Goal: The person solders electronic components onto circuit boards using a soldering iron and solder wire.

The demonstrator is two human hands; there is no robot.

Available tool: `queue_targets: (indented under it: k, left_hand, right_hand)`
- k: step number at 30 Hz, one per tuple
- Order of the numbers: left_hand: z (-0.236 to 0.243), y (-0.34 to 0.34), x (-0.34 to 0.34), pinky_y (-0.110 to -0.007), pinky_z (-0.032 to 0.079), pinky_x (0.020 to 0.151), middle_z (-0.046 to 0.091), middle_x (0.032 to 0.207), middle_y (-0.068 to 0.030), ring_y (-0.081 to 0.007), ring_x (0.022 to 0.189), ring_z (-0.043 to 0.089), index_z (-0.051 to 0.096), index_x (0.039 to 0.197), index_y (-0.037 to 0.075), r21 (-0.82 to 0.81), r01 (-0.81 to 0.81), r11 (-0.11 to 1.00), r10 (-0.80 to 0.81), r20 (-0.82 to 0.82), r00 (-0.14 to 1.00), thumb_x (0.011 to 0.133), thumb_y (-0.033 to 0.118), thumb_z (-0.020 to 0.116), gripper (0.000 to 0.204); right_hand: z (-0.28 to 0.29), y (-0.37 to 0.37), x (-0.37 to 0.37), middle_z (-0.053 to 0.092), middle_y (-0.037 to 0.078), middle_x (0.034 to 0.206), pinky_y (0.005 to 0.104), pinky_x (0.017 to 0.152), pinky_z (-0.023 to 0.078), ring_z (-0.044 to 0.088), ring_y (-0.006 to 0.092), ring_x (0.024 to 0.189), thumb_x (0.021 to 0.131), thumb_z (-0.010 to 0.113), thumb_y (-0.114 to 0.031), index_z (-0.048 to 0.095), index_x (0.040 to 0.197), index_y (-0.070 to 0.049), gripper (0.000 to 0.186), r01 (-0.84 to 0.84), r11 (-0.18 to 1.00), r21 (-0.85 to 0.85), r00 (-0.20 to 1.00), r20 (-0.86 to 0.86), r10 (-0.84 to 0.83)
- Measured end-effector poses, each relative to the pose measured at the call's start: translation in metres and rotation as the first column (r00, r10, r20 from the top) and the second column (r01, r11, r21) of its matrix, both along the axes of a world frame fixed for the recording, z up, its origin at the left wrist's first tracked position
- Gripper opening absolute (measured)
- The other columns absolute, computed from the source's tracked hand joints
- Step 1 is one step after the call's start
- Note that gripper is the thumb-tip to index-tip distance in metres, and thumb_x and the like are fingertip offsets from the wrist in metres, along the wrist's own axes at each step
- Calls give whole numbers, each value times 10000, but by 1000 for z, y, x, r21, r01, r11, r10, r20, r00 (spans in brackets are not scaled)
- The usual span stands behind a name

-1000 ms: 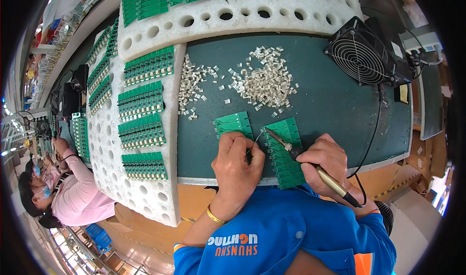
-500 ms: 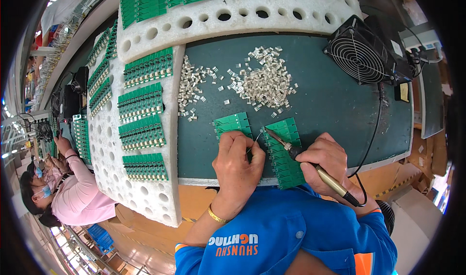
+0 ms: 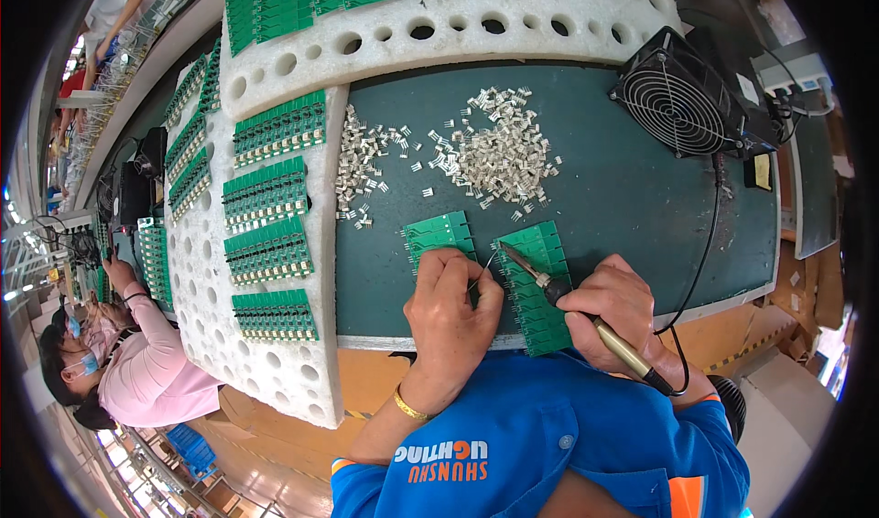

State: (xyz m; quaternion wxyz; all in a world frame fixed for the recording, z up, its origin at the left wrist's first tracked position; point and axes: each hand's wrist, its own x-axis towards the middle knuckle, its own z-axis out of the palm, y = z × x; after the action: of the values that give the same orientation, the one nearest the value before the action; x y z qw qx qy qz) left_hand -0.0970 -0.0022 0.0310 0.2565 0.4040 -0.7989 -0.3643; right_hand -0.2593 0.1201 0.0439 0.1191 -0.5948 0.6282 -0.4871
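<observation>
My right hand (image 3: 609,312) is closed round the handle of a soldering iron (image 3: 623,349), its tip at the upper left edge of a green circuit board (image 3: 537,312). My left hand (image 3: 451,303) pinches a thin solder wire (image 3: 491,259), whose end reaches toward that same edge near the iron's tip. A second green board (image 3: 438,232) lies to the left, its lower part hidden behind my left hand. Both boards rest on the dark green tabletop (image 3: 595,152).
Beyond the boards lies a pile of small white pin connectors (image 3: 504,152), with a smaller heap (image 3: 359,161) to its left. White foam racks (image 3: 325,353) carry populated boards (image 3: 270,257). A black fan (image 3: 678,97) stands far right; the iron's cord (image 3: 710,243) runs below it. A co-worker (image 3: 151,362) sits left.
The iron has shifted very slightly, its rear end a little lower. The boards and connector piles look the same. In the upper left background, a person's arm has come into view.
</observation>
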Motion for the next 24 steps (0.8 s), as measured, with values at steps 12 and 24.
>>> queue_targets:
  k: [12, 24]
  left_hand:
    - [-3, 1, 1, -252, 409, 467, 610, 894, -84, -96, 567, 528, 635, 803, -11, -23, -8, 1000, 8, -11, 1000, 787, -62, 727, 106]
    - [0, 1, 1, -253, 422, 468, 613, 900, -86, -98, 573, 536, 630, 806, -12, 0, 3, 1000, -3, 7, 1000, 792, -57, 733, 112]
  right_hand:
    - [3, 3, 3, 623, 40, 679, 346, 588, 428, 592, 209, 560, 697, 774, -13, 679, 928, -71, 257, -20, 1000, 15, 999, -33, 20]
    - [5, 5, 6, 623, 37, 678, 347, 587, 442, 595, 209, 568, 650, 797, -18, 679, 935, -77, 314, -24, 999, 23, 997, -72, 26]
